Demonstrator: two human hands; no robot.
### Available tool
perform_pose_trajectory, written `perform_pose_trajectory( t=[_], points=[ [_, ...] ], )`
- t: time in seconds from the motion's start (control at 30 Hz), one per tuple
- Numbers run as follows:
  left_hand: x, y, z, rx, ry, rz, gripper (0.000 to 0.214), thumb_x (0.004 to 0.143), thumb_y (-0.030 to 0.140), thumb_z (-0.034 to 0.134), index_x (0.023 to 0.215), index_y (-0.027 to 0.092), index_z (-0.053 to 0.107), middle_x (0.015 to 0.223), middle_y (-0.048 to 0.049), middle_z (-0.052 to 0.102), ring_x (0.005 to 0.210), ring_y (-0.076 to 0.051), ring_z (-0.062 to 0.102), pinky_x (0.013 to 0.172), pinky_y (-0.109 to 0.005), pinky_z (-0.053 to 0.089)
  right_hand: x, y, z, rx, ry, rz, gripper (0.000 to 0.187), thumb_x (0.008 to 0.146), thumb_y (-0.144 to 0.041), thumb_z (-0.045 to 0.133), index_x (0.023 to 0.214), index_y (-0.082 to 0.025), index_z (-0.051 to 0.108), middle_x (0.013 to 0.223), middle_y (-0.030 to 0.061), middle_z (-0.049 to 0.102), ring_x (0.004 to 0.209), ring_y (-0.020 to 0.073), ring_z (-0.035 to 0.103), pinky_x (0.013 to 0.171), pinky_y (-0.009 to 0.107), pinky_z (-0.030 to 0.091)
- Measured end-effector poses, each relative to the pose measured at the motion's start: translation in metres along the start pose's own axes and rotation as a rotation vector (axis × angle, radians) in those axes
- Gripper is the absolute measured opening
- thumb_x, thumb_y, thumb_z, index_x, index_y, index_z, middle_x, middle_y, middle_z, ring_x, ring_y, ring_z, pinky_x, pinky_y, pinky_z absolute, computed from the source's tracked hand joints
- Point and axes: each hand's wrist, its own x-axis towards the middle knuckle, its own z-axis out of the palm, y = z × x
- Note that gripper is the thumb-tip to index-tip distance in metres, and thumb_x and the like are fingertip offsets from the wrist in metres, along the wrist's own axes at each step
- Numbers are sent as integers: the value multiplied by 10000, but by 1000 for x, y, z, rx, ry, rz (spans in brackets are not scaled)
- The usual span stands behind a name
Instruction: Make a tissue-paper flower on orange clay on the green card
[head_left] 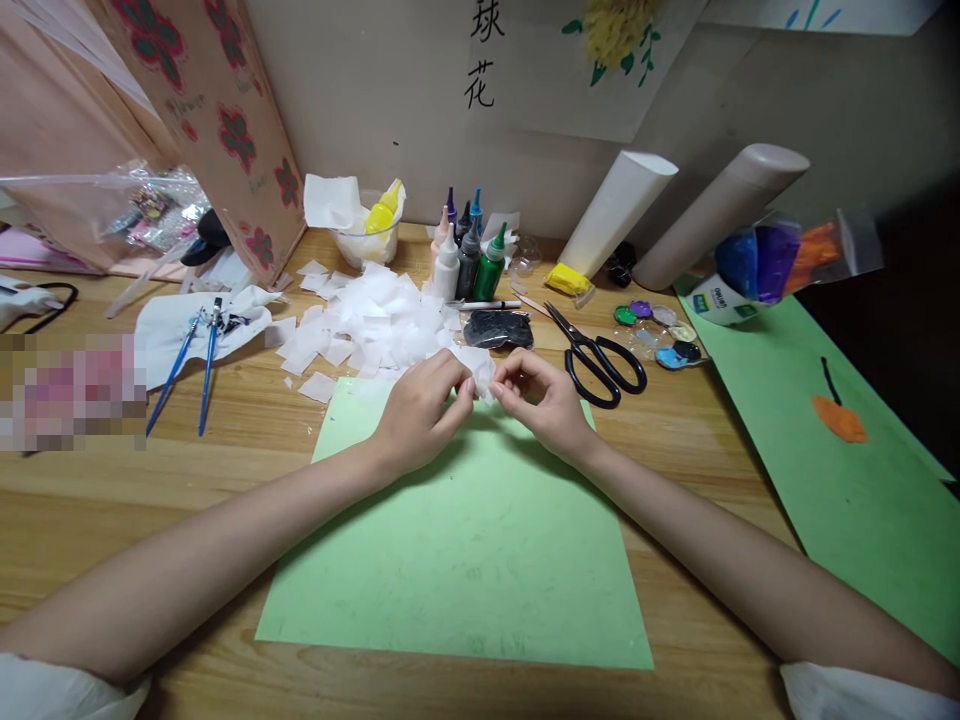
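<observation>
My left hand (424, 405) and my right hand (541, 395) meet over the far edge of a light green sheet of paper (465, 560) on the wooden table. Both pinch the same small white piece of tissue paper (480, 372) between their fingertips. Just beyond them lies a heap of white tissue squares (371, 320), some scattered loose to its left.
Black scissors (596, 355) lie right of my hands, near a paint palette (660, 335). Several small paint bottles (469, 255), a cup with a yellow bottle (375, 225), two rolled tubes (675, 215), two blue brushes (191, 360) and a second green sheet (840, 470) surround the work area.
</observation>
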Motion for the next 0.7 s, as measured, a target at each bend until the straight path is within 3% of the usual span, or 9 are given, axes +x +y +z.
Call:
perform_pose_trajectory(
  t=[0.4, 0.7],
  points=[
    [2, 1, 0, -33, 78, -103, 185, 854, 174, 424, 669, 183, 419, 662, 15, 445, 614, -115, 413, 576, -260, 315, 2, 6, -3, 53, 40, 53, 180, 821, -337, 613, 773, -182, 535, 703, -12, 475, 619, 112, 421, 550, 246, 333],
    [4, 0, -2, -83, 179, -274, 226, 847, 169, 433, 624, 178, 395, 619, 26, 415, 584, -109, 390, 560, -255, 297, 2, 4, -3, 73, 76, 85, 188, 804, -338, 627, 758, -180, 537, 696, -15, 483, 605, 105, 432, 552, 241, 358]
  ],
)
